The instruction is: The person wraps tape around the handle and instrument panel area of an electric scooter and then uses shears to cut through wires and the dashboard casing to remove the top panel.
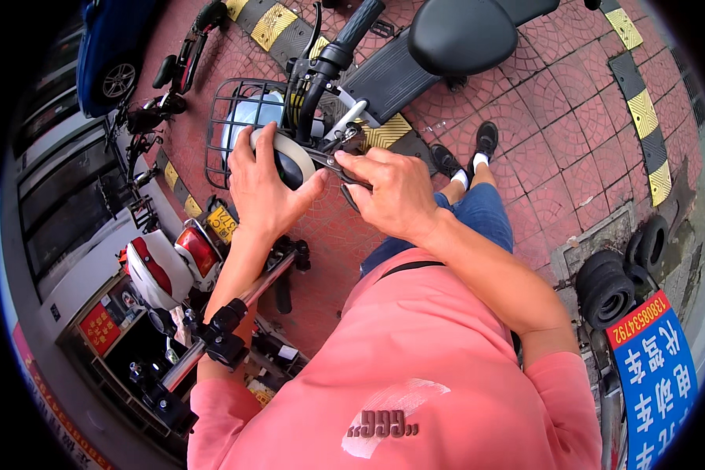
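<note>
Your left hand (262, 192) is gripping a pale ring (296, 150) (a tape roll or a lamp rim; the view is not settling which), with fingers curling over its far edge and the thumb bracing its near side. Your right hand (403, 192) is closing around a dark-handled tool (349, 197), whose tip is sitting just beside the ring's right edge, near the handlebar stem. For sound work, you should be holding the ring steady, pointing the tip away from your left thumb and applying pressure gently. Across your left forearm, a silver bar (184, 366) with black clamps is cutting into the view and possibly limiting your elbow. Beyond the ring, a black wire basket (214, 125) is standing close behind your left fingers, leaving them little room. Above the right hand, a handlebar grip (359, 23) is projecting, and the scooter's black seat (462, 35) is lying past it. Farther out, a white scooter tail (153, 270) is standing left, stacked tyres (607, 294) are lying right, and a blue car (110, 47) is occupying the upper left.
</note>
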`<control>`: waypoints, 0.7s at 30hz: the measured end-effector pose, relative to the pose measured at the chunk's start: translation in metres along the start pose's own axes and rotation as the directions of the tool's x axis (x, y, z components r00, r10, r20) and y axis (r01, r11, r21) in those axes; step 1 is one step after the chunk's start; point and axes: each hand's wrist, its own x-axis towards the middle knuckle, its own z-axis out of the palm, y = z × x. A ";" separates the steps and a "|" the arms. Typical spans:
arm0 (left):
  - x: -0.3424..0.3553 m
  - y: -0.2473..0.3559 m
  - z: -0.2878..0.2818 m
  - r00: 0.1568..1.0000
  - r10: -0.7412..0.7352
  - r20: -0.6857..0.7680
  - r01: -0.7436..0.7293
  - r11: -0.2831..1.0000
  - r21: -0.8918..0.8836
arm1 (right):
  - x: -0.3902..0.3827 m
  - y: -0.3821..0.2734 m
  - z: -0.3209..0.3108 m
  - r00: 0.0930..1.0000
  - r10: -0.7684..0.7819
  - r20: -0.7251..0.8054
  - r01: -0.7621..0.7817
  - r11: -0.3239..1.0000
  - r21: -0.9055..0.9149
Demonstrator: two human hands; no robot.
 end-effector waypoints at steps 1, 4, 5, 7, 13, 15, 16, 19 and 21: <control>0.000 -0.001 -0.003 1.000 0.010 0.028 -0.011 1.000 0.018 | 0.001 0.001 -0.002 1.000 -0.001 0.012 0.001 1.000 0.009; 0.003 0.000 -0.007 0.998 0.014 0.060 -0.014 1.000 -0.006 | -0.006 -0.001 0.004 0.999 -0.018 -0.033 0.018 1.000 0.021; 0.001 0.002 -0.009 0.998 0.013 0.066 -0.012 1.000 -0.018 | -0.011 0.000 0.009 0.999 -0.003 -0.042 0.004 0.999 0.038; 0.001 -0.002 -0.005 0.998 0.052 0.043 -0.053 0.999 0.012 | -0.010 0.002 0.012 0.997 -0.022 -0.080 0.026 0.999 0.044; 0.002 0.002 -0.005 0.999 -0.001 0.052 0.003 0.999 -0.045 | 0.001 -0.001 0.001 1.000 0.003 0.022 -0.004 0.999 0.048; 0.003 0.002 -0.005 0.998 -0.012 0.055 0.015 0.999 -0.049 | 0.000 0.003 0.007 0.999 -0.030 -0.041 0.033 0.997 0.068; 0.003 0.002 -0.004 0.999 0.000 0.039 0.002 0.999 -0.049 | -0.001 0.006 0.011 0.996 -0.046 -0.071 0.052 0.996 0.078; 0.004 0.002 -0.001 1.000 0.027 0.001 -0.027 0.999 -0.043 | -0.001 0.015 0.015 0.989 -0.099 -0.111 0.106 0.993 0.056; 0.004 0.001 0.002 0.999 0.031 -0.019 -0.032 0.999 -0.032 | 0.003 0.020 0.015 0.985 -0.124 -0.120 0.133 0.989 0.069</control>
